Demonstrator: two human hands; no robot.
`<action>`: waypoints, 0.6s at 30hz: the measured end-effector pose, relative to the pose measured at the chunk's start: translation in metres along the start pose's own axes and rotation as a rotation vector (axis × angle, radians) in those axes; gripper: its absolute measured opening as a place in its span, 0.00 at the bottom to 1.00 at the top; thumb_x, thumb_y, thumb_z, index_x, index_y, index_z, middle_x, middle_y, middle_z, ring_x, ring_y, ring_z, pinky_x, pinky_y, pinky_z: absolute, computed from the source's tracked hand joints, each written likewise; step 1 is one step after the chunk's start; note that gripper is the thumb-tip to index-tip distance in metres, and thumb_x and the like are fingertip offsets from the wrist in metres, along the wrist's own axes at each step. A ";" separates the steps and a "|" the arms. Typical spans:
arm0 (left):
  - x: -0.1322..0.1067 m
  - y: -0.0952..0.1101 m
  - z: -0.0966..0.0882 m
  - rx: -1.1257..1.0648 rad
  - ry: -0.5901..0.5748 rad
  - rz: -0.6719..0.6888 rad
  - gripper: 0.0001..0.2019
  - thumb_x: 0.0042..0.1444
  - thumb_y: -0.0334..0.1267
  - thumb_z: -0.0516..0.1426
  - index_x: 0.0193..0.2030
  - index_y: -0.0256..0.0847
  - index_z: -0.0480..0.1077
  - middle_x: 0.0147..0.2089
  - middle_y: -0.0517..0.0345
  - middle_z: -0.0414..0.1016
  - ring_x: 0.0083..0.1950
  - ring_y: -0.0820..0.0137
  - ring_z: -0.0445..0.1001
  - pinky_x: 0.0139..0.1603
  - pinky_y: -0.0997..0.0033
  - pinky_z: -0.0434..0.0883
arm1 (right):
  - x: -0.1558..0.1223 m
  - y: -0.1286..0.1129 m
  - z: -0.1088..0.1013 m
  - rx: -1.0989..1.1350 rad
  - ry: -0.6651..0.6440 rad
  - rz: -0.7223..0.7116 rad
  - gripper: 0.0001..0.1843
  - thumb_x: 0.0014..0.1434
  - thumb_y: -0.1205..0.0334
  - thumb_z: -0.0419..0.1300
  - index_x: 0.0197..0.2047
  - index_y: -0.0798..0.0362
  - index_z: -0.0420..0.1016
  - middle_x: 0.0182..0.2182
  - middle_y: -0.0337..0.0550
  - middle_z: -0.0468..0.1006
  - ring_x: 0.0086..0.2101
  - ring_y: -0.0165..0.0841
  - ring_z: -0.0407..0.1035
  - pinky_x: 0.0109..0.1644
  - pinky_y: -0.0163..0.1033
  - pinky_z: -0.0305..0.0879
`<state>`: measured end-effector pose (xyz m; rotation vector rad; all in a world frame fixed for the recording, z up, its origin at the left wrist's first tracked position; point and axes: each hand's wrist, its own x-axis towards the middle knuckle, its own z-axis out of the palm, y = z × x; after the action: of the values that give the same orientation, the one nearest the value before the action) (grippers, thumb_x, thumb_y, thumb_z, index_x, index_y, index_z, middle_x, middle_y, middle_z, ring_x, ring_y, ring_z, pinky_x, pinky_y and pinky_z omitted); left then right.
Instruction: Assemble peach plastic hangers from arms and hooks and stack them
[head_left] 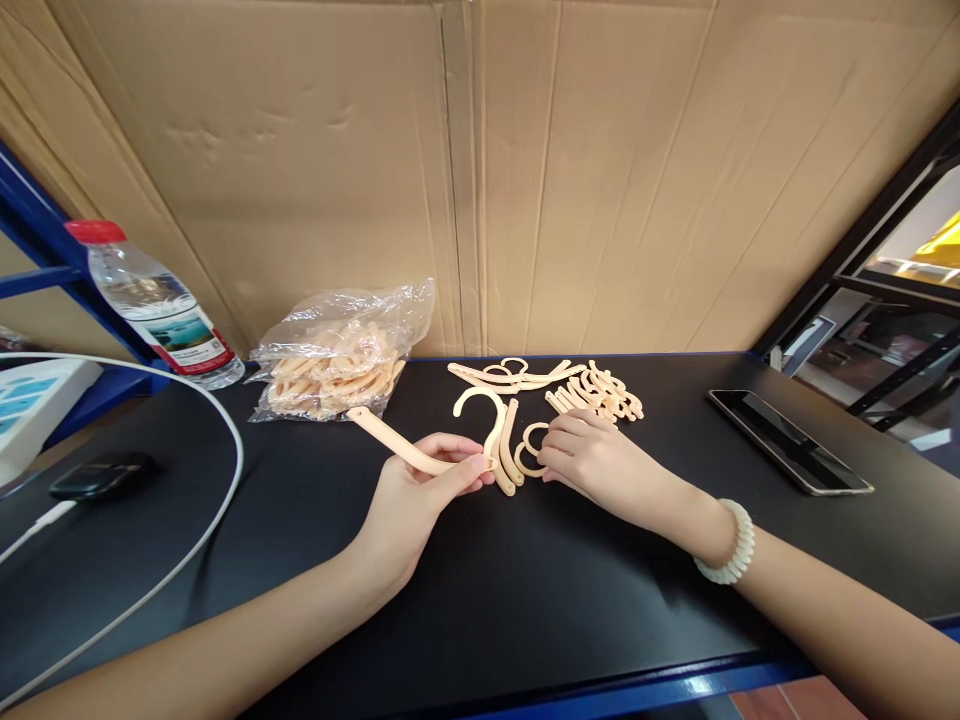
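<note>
I am holding a long cream plastic bar (pixel 390 445) in my left hand (pixel 411 505). My thumb is pressing it from the near side and my fingers (pixel 450 445) are curling around it from behind, so the hand is closed on the bar. The bar is pointing up and to the left, toward the plastic bag, and it is lifted a little above the worktop (pixel 525 600). At its right end a plastic hook (pixel 484 410) is touching the bar; I cannot tell if the two are joined.

My right hand (pixel 600 462) is lying on the worktop just right of it, fingers bent, and the fingertips (pixel 546 455) are touching a small plastic ring (pixel 531 448). I cannot tell whether they are pinching it or only resting on it. A white bead bracelet (pixel 731 545) is sitting on that wrist.

Behind my hands, a loose pile of plastic pieces (pixel 585 388) is lying near the cardboard wall (pixel 480 170). To the left, a clear plastic bag (pixel 337 360) is holding more of these pieces. Further left, a water bottle (pixel 154 305) is leaning, and a white cable (pixel 210 510) is curving over the worktop. On the right, well apart, a phone (pixel 787 440) is lying flat.
</note>
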<state>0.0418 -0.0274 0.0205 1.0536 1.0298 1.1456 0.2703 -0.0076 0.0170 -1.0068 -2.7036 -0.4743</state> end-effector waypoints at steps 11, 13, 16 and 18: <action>0.000 0.000 0.000 0.000 0.006 -0.014 0.10 0.45 0.38 0.68 0.32 0.37 0.76 0.31 0.58 0.78 0.36 0.67 0.79 0.44 0.68 0.75 | -0.001 0.001 0.002 0.004 0.070 0.026 0.13 0.65 0.73 0.48 0.43 0.57 0.73 0.29 0.47 0.73 0.36 0.39 0.64 0.43 0.43 0.59; 0.000 0.001 0.001 -0.003 0.007 -0.014 0.09 0.45 0.37 0.68 0.32 0.37 0.76 0.31 0.58 0.78 0.36 0.67 0.79 0.43 0.69 0.75 | -0.001 0.003 0.002 0.033 0.121 0.064 0.14 0.65 0.73 0.47 0.46 0.57 0.72 0.30 0.48 0.74 0.36 0.39 0.65 0.42 0.44 0.60; -0.001 0.001 0.000 -0.002 0.000 0.003 0.08 0.46 0.37 0.68 0.31 0.38 0.76 0.31 0.60 0.78 0.36 0.69 0.79 0.42 0.71 0.75 | -0.002 0.007 0.000 0.208 0.290 0.215 0.13 0.64 0.71 0.49 0.48 0.56 0.71 0.33 0.47 0.75 0.35 0.37 0.67 0.40 0.43 0.64; -0.001 0.001 0.000 0.001 -0.009 0.013 0.08 0.46 0.37 0.68 0.31 0.38 0.76 0.31 0.60 0.78 0.36 0.69 0.79 0.42 0.72 0.74 | -0.001 0.010 -0.002 0.446 0.401 0.387 0.11 0.61 0.69 0.52 0.46 0.54 0.70 0.33 0.45 0.76 0.32 0.34 0.68 0.38 0.41 0.66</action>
<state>0.0413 -0.0286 0.0212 1.0669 1.0172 1.1503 0.2777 -0.0017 0.0205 -1.1182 -2.0620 0.0078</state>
